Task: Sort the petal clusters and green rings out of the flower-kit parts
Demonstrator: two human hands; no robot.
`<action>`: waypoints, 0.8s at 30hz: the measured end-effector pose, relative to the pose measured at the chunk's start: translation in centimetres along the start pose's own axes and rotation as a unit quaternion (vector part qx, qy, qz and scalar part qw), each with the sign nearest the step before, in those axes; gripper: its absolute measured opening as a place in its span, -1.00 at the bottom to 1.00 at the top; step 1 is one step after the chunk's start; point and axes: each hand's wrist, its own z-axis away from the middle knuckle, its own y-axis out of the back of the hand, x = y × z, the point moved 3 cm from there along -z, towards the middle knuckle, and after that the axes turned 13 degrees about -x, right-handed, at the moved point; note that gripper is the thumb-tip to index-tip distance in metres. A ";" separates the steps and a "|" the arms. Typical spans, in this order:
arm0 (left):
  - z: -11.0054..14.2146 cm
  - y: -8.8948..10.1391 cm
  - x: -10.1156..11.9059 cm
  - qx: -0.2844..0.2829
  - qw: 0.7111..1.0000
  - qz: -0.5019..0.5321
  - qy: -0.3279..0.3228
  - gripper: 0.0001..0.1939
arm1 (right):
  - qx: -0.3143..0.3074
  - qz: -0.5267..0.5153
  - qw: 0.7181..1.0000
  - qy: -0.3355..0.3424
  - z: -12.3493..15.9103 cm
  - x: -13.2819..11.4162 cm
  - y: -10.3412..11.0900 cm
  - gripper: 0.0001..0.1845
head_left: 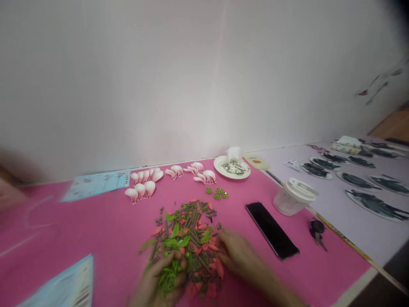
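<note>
Bright green curled plastic pieces (169, 275) lie bunched in my left hand (155, 283), its fingers curled around them. A mixed pile of small parts (191, 226) spreads on the pink tabletop just beyond: brown sticks, green leaves and red petal-like pieces. At the pile's right edge is my right hand (234, 251), fingers bent inward against the red pieces. Its fingertips are partly hidden, and whatever they pinch is too small to make out. Several green round pieces (217, 194) lie apart, behind the pile. White-pink petals (145, 181) sit in groups farther back.
Right of my right hand lies a black phone (271, 230). Beyond it are a lidded white tub (294, 196) and dark-handled scissors (317, 232). A plate (220, 164) stands by the wall. Blue printed sheets (99, 185) lie left. Plates of dark pieces (358, 181) cover the adjoining table.
</note>
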 end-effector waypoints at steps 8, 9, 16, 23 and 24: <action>0.0 0.5 -0.2 -0.007 0.999 -0.030 -0.023 -0.84 | -0.027 0.044 0.998 -0.020 -0.6 -0.4 1.6 -0.88; 0.0 0.5 -0.2 -0.010 0.999 -0.032 -0.023 -0.83 | -0.036 0.057 0.997 -0.026 -0.5 -0.5 1.7 -0.88; -0.3 0.4 0.0 -0.028 0.999 -0.029 -0.022 -0.84 | -0.059 0.022 0.996 -0.058 0.3 0.1 1.1 -0.93; -0.5 1.3 -0.8 0.038 0.997 -0.063 0.003 -0.83 | 0.006 -0.049 0.999 0.007 0.0 -0.6 1.7 -0.89; -0.6 1.4 -1.0 0.036 0.997 -0.071 0.005 -0.81 | 0.006 -0.077 0.996 0.043 0.0 -1.5 1.7 -0.91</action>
